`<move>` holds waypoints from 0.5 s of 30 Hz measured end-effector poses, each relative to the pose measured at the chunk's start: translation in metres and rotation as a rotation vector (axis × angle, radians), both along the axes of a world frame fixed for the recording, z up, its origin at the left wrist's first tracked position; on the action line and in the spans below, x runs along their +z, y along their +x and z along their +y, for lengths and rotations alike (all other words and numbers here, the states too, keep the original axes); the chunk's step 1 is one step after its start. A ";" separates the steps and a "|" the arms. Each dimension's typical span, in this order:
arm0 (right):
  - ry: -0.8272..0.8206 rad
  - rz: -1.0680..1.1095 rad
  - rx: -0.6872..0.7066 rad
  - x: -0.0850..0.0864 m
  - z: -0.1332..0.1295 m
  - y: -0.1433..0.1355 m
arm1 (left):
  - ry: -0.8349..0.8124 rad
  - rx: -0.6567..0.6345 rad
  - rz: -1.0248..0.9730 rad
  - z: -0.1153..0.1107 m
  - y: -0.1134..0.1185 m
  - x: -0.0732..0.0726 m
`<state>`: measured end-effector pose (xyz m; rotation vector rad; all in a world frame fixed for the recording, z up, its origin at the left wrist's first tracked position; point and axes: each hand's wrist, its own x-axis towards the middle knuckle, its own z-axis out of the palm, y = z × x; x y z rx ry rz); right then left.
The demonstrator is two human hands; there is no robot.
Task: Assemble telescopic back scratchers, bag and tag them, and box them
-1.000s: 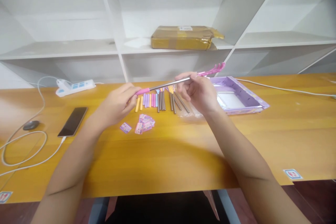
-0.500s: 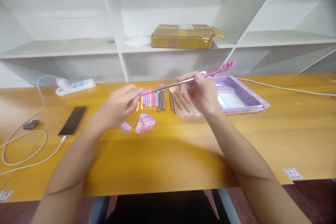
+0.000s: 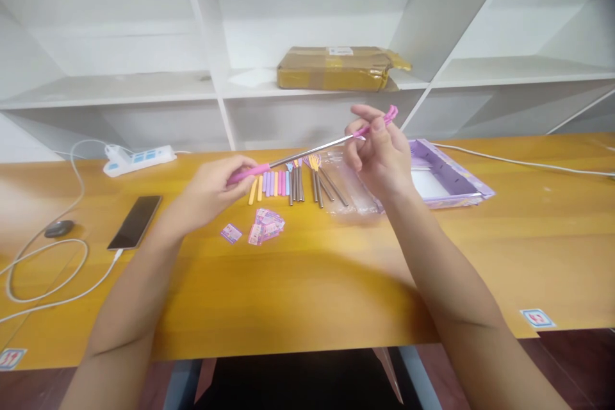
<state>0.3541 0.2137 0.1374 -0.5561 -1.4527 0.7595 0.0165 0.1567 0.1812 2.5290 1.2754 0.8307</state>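
A metal rod (image 3: 312, 150) with a pink handle and a pink claw-shaped end spans both hands above the table. My left hand (image 3: 209, 192) is closed on the pink handle at its lower left end. My right hand (image 3: 382, 150) pinches the pink claw end, higher and to the right. Beneath lie several coloured handles (image 3: 273, 184) in a row, several metal rods with coloured heads (image 3: 317, 182), and small printed cards (image 3: 264, 227) in a loose pile, with one card (image 3: 231, 233) apart.
A purple open box (image 3: 451, 186) and clear plastic wrap (image 3: 353, 186) are at the right. A phone (image 3: 134, 222), dark mouse (image 3: 58, 228), power strip (image 3: 139, 159) and white cables are at the left. A taped carton (image 3: 331, 69) sits on the shelf behind.
My right hand has moved from the rod's shaft to its claw end. The claw end has shifted left, and more of the pink handle shows at my left hand.
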 end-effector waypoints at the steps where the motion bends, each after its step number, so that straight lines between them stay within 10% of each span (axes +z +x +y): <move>1: 0.019 0.005 -0.023 -0.001 0.003 0.002 | -0.001 0.005 0.005 0.000 -0.001 0.000; 15: 0.257 -0.272 -0.501 0.001 -0.011 0.006 | 0.461 0.074 0.243 -0.001 -0.004 -0.009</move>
